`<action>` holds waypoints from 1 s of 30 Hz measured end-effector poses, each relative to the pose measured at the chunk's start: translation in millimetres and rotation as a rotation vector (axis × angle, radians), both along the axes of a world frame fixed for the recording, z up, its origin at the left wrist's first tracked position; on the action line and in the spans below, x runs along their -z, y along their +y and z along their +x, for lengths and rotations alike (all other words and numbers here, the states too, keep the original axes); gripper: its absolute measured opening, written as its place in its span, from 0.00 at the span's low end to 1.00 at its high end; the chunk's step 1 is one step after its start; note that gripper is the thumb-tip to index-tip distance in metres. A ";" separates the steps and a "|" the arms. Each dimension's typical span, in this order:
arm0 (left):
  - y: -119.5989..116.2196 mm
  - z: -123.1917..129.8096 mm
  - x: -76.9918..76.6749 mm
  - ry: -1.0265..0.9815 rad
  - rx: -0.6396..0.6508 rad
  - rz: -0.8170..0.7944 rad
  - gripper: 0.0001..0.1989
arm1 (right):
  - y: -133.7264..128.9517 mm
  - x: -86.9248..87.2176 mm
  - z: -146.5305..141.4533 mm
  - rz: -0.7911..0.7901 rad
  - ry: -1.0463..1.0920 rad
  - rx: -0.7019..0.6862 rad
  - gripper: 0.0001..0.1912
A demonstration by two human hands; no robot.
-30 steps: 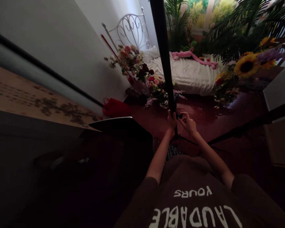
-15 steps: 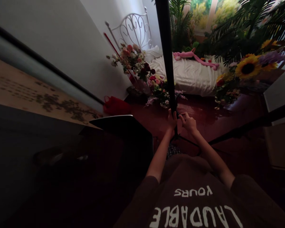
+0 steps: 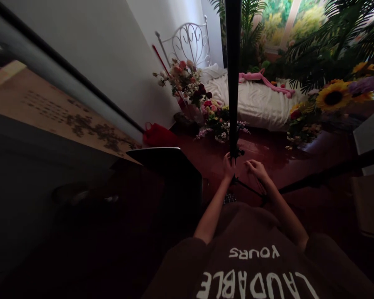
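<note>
While the left hand clasps the black pole, apparently to steady it, the right hand hangs apart.
Just above the left grip sits a dark knobbed collar; the pole rises straight and smooth. The right hand's fingers appear bunched; whether they pinch anything cannot be told. Beyond the grip: glossy red floor, then wrinkled pale bedding.

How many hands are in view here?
2: the left hand holds the upright black pole; the right hand is beside it, not touching. The dark lower left might hide others.
</note>
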State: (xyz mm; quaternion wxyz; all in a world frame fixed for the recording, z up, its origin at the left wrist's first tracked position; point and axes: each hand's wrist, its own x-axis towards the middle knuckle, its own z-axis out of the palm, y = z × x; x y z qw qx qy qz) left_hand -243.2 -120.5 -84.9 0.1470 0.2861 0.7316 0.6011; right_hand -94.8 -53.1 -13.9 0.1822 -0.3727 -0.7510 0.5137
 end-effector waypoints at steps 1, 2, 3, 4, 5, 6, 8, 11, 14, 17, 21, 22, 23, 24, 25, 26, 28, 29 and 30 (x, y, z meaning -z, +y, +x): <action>-7.9 4.9 12.2 -0.021 -0.018 -0.053 0.15 | -3.2 9.7 13.5 -0.011 -0.024 -0.017 0.23; -15.5 10.5 24.4 -0.061 -0.023 -0.121 0.13 | -6.7 20.0 28.2 -0.017 -0.045 -0.016 0.22; -22.1 16.7 35.9 -0.105 -0.005 -0.189 0.11 | -10.5 30.2 44.0 -0.034 -0.064 0.002 0.21; -26.9 23.2 46.0 -0.139 0.038 -0.239 0.10 | -14.5 39.9 60.5 -0.075 -0.075 0.034 0.21; -29.1 30.0 54.3 -0.167 0.094 -0.270 0.09 | -18.6 48.5 77.5 -0.136 -0.088 0.078 0.22; -28.4 37.0 60.2 -0.188 0.151 -0.284 0.09 | -22.6 55.6 94.8 -0.196 -0.100 0.133 0.22; -16.7 51.6 63.4 -0.202 0.268 -0.267 0.09 | -29.5 63.3 129.2 -0.278 -0.107 0.260 0.22; 21.7 79.0 44.0 -0.163 0.481 -0.183 0.10 | -33.8 57.6 178.2 -0.294 -0.127 0.437 0.19; 65.6 118.4 -1.5 -0.088 0.800 -0.028 0.15 | -31.1 35.4 221.9 -0.235 -0.145 0.552 0.21; 95.1 168.5 -56.1 0.071 1.119 0.179 0.19 | -29.0 5.0 253.7 -0.220 -0.087 0.657 0.26; 107.9 232.1 -100.9 0.079 1.248 0.304 0.24 | -35.1 -34.4 269.6 -0.144 0.115 0.916 0.27; 108.3 243.3 -104.2 0.029 1.225 0.300 0.24 | -37.4 -41.6 270.1 -0.109 0.156 0.960 0.28; 108.3 251.6 -104.7 -0.023 1.203 0.287 0.23 | -39.6 -47.1 270.1 -0.087 0.193 0.983 0.28; 107.9 257.2 -103.3 -0.066 1.191 0.269 0.21 | -41.5 -50.6 269.9 -0.082 0.229 0.991 0.28; 107.5 260.2 -100.7 -0.096 1.187 0.250 0.20 | -42.9 -52.4 269.5 -0.098 0.268 0.990 0.27; 107.2 261.2 -97.5 -0.112 1.189 0.233 0.18 | -43.7 -52.6 268.9 -0.129 0.310 0.989 0.27; 106.8 259.6 -91.8 -0.121 1.194 0.220 0.17 | -43.4 -50.3 267.0 -0.204 0.390 0.996 0.27; 106.7 258.2 -90.0 -0.120 1.192 0.223 0.16 | -42.3 -48.7 265.3 -0.236 0.420 1.005 0.27; 106.8 256.9 -89.0 -0.119 1.193 0.229 0.16 | -40.5 -47.5 262.9 -0.260 0.442 1.012 0.27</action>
